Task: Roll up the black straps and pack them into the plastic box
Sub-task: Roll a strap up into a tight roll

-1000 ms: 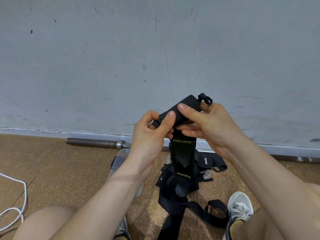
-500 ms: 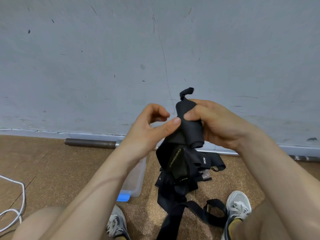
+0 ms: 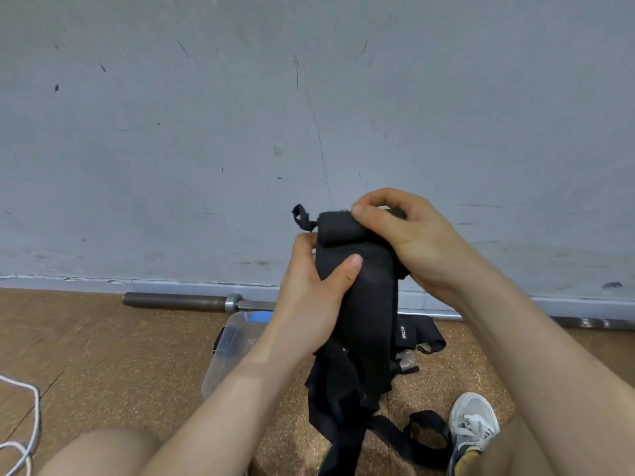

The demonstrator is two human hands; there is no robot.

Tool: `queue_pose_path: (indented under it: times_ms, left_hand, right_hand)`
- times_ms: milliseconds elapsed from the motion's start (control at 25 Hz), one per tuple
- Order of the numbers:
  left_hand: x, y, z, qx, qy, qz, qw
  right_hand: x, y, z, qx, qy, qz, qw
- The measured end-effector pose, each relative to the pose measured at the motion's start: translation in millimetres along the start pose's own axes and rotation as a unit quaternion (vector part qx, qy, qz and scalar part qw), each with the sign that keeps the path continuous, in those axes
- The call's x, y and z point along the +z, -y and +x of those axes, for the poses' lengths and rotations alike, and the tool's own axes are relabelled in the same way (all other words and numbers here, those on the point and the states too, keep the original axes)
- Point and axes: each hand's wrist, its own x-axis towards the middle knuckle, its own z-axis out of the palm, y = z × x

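A wide black strap (image 3: 366, 304) hangs in front of me, its top end wound into a small roll with a little loop sticking out to the left. My right hand (image 3: 409, 235) grips that roll from above and the right. My left hand (image 3: 316, 297) holds the flat part just below, thumb pressed on its front. The strap's tail drops into a heap of more black straps (image 3: 347, 407) on the floor. The clear plastic box (image 3: 226, 352) stands on the floor under my left forearm, partly hidden.
A steel barbell (image 3: 192, 301) lies along the foot of the grey wall. White cord (image 3: 24, 427) loops at the far left on the brown floor. My shoe (image 3: 472, 424) sits to the right of the strap heap, and my knees fill the bottom corners.
The roll has turned from upright to lying across. My left hand moved from a fingertip touch to a full hold on the flat part, and the printed side faces away.
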Motion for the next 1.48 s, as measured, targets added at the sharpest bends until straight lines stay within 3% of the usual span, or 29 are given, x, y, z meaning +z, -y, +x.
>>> queue_pose_path:
  times_ms: [120,240,320,400,520,600,680,760,880,1000,1080,1160,1200,1280,1320,1360,1440,1480]
  left_hand:
    - [3,3,4,-0.001,-0.048,0.021,0.999]
    - [8,4,1,-0.028,-0.043,0.046,0.998]
    - [7,2,1,-0.076,-0.001,-0.074,0.994]
    - [5,-5,1,-0.106,0.047,-0.174,0.978]
    - [3,-11,2,-0.099,0.051,-0.194,0.975]
    - [3,-8,3,-0.082,0.022,-0.171,0.982]
    - [5,-1,5,-0.050,-0.032,-0.098,0.993]
    - [9,5,5,-0.035,-0.082,-0.055,0.995]
    - [12,3,4,-0.053,-0.065,-0.116,0.990]
    - [7,-6,5,-0.055,0.000,-0.204,0.977]
    - [6,-8,6,-0.017,-0.019,-0.183,0.983]
    - [6,-10,7,0.018,-0.061,-0.168,0.984]
    - [4,-11,8,0.038,-0.089,-0.163,0.982]
    - [-2,-15,13,0.073,-0.142,-0.154,0.975]
    - [-4,-18,14,0.090,-0.159,-0.158,0.971]
    - [-5,-18,15,0.102,-0.168,-0.166,0.966]
    - [-4,-19,16,0.112,-0.174,-0.182,0.961]
    - [-4,-19,18,0.118,-0.176,-0.178,0.961]
  right_hand:
    - [1,-3,2,-0.046,0.047,-0.204,0.977]
    - [-5,-3,3,-0.060,0.055,-0.280,0.957]
    - [-8,-3,5,-0.047,0.055,-0.224,0.972]
    - [-5,-4,3,0.006,0.085,-0.056,0.995]
    - [-1,-6,2,0.066,0.132,0.085,0.985]
    - [-3,-6,2,0.063,0.138,0.034,0.988]
    - [-2,-8,1,0.003,0.127,-0.102,0.987]
    - [7,-15,1,-0.065,0.087,-0.152,0.982]
    - [17,-26,6,-0.052,-0.001,-0.045,0.998]
    - [17,-21,8,-0.029,0.013,0.000,1.000]
    - [14,-20,9,-0.008,0.037,-0.020,0.999]
    - [14,-19,5,0.004,0.000,-0.092,0.996]
    - [12,-21,5,-0.037,-0.066,-0.175,0.982]
    - [7,-21,0,-0.161,-0.235,-0.330,0.900]
    - [8,-18,-3,-0.171,-0.258,-0.343,0.887]
    - [11,-17,-4,-0.124,-0.220,-0.314,0.915]
    - [26,-16,-8,0.013,-0.035,-0.135,0.990]
    - [34,-20,-9,0.040,0.015,-0.049,0.998]
